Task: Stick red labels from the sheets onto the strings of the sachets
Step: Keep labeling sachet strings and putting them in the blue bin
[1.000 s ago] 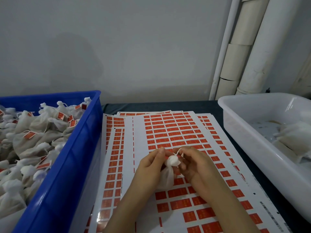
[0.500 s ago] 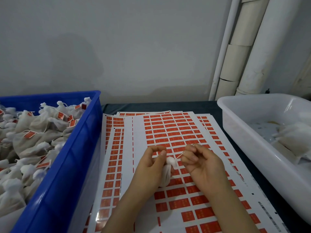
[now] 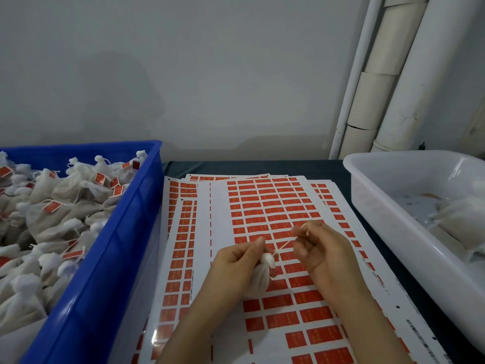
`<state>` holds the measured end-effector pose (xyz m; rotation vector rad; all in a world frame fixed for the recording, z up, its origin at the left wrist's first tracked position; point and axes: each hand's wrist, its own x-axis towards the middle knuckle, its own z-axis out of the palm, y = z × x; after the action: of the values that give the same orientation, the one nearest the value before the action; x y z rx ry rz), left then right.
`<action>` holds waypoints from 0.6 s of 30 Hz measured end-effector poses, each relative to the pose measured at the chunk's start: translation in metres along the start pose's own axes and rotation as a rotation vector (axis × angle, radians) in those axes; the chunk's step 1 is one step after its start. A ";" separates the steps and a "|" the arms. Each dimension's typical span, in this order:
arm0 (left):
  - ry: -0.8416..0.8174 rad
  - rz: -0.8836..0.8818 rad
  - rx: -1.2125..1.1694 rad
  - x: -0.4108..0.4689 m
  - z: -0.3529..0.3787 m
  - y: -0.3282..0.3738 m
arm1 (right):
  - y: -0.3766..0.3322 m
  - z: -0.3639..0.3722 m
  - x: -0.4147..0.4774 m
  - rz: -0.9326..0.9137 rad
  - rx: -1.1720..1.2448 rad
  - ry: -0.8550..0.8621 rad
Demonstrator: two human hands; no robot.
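Note:
My left hand grips a small white cloth sachet by its tied neck, just above the label sheets. A thin white string runs taut from the sachet's top up and right to my right hand, which pinches its end between thumb and fingertips. Under both hands lie overlapping white sheets covered in rows of red labels. No label shows on this string.
A blue crate on the left is heaped with white sachets, many carrying red labels. A white tub on the right holds a few pale sachets. A grey wall and white pipes stand behind the dark table.
My hands were together at the sachet's top. My right hand has moved up and to the right, drawing the string out taut, while my left hand keeps hold of the sachet.

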<state>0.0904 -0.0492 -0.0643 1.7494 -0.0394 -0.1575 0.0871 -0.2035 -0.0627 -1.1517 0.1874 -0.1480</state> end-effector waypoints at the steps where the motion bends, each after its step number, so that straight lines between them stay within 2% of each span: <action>1: 0.008 -0.014 -0.019 0.001 -0.003 0.001 | 0.001 0.001 -0.001 -0.066 -0.209 0.037; 3: 0.007 -0.030 -0.014 0.003 -0.008 0.001 | 0.004 0.004 -0.002 -0.186 -0.517 0.095; 5: -0.036 -0.046 0.018 0.004 -0.012 0.001 | 0.007 0.005 -0.002 -0.302 -0.703 0.138; 8: -0.090 -0.053 0.063 0.004 -0.017 0.001 | 0.009 0.005 -0.002 -0.403 -0.851 0.188; 12: -0.079 -0.003 0.084 0.007 -0.029 0.003 | 0.012 0.008 -0.004 -0.470 -0.920 0.156; 14: -0.179 -0.009 0.091 0.006 -0.035 0.004 | 0.013 0.011 -0.007 -0.504 -0.944 0.134; 18: -0.504 -0.057 0.065 0.002 -0.049 0.006 | 0.013 0.017 -0.012 -0.554 -0.933 0.076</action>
<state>0.0992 -0.0032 -0.0499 1.7377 -0.3650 -0.6420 0.0798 -0.1811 -0.0668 -2.1142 -0.0163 -0.6415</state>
